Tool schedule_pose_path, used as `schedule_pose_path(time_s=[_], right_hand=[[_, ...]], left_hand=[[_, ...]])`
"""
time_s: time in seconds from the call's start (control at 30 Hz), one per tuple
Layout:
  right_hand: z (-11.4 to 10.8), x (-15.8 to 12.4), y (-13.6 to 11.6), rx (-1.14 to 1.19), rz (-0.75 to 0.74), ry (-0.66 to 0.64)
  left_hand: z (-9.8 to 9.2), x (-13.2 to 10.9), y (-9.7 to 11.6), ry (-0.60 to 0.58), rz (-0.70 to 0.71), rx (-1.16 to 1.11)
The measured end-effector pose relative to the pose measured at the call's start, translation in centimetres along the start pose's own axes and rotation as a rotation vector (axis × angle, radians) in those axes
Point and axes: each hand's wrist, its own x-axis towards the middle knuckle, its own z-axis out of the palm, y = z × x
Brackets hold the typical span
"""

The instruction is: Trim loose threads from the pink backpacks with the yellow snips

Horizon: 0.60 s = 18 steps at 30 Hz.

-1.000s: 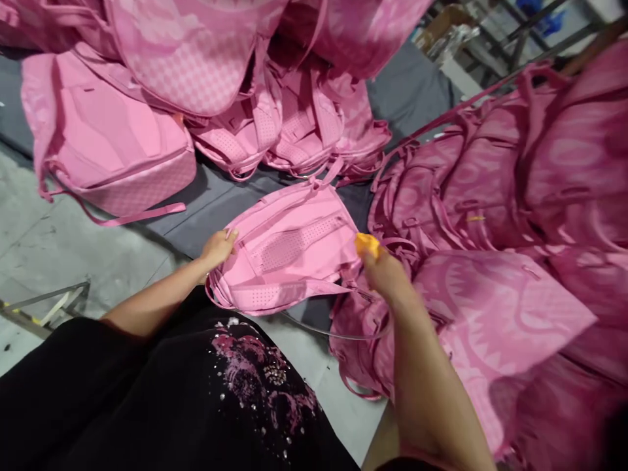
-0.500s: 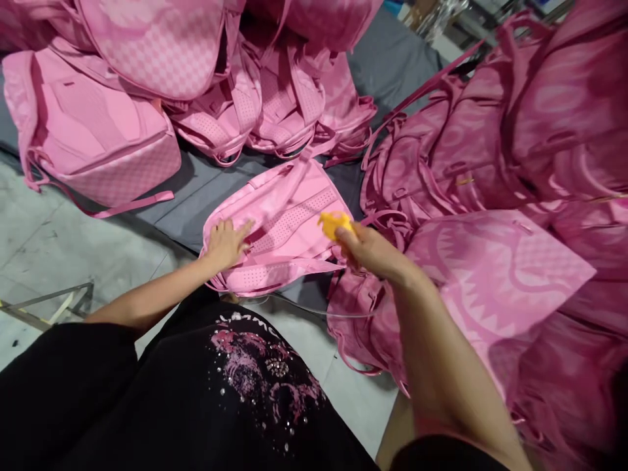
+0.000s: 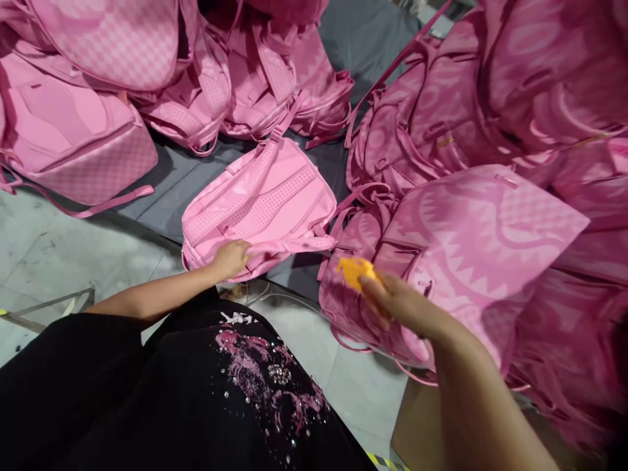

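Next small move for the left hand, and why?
Probably lay the near strap flat onto the back of the pink backpack: the left hand grips that strap, the far strap lies across the back, and the right hand holds the yellow tool off to the side.

Black top point(image 3: 161, 399), pink print point(image 3: 240, 369), clear rhinestones point(image 3: 279, 374)

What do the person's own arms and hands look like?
The left hand and right hand wear no gloves. The left sleeve is black, leaving the forearm bare; the right sleeve is out of view. The black top has a sparkling pink print.
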Motion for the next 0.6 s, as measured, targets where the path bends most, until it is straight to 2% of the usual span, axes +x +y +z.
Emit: schedule_pose_path(time_s=[0.03, 0.07, 0.1, 0.13, 0.2, 0.23, 0.27, 0.33, 0.4, 0.47, 0.5, 0.53, 0.6], right_hand=[[0.3, -0.4, 1.0, 0.055, -0.04, -0.07], [0.6, -0.6, 1.7, 0.093, -0.059, -0.088], [0.8, -0.5, 2.1, 0.105, -0.043, -0.011], [1.0, -0.3, 2.0, 0.092, 0.002, 0.145], [1.5, 0.5, 0.8, 0.033, 0.082, 0.465], [1.7, 0.9, 0.0, 0.005, 0.073, 0.517], [2.1, 1.3, -0.8, -0.021, 0.035, 0.487], [3.4, 1.4, -1.9, -0.078, -0.027, 0.284], [5.7, 0.6, -2.5, -0.143, 0.02, 0.183], [8.8, -0.8, -2.9, -0.171, 0.107, 0.171], [10.7, -1.6, -3.2, -0.164, 0.126, 0.147], [12.5, -2.4, -3.7, -0.15, 0.134, 0.106], [16.2, -3.6, -5.2, -0.121, 0.154, 0.022]], left_hand=[[-0.6, 0.5, 0.0, -0.009, -0.105, -0.153], [-1.0, 0.9, 0.1, -0.024, -0.201, -0.264], [-1.3, 1.2, 0.3, -0.035, -0.268, -0.32], [-1.2, 1.3, 0.5, -0.04, -0.279, -0.309], [-0.3, 1.1, 1.4, -0.005, -0.167, -0.118], [0.5, 0.9, 1.8, 0.023, -0.078, 0.035], [1.3, 0.7, 2.3, 0.05, 0.009, 0.203], [2.7, 0.4, 2.9, 0.073, 0.102, 0.471], [2.9, 0.4, 3.1, 0.012, 0.107, 0.545], [1.6, 0.6, 2.7, -0.073, 0.155, 0.489], [0.4, 0.7, 2.3, -0.07, 0.204, 0.437], [-1.1, 0.8, 1.7, -0.014, 0.25, 0.372], [-4.5, 1.2, 0.2, 0.225, 0.255, 0.187]])
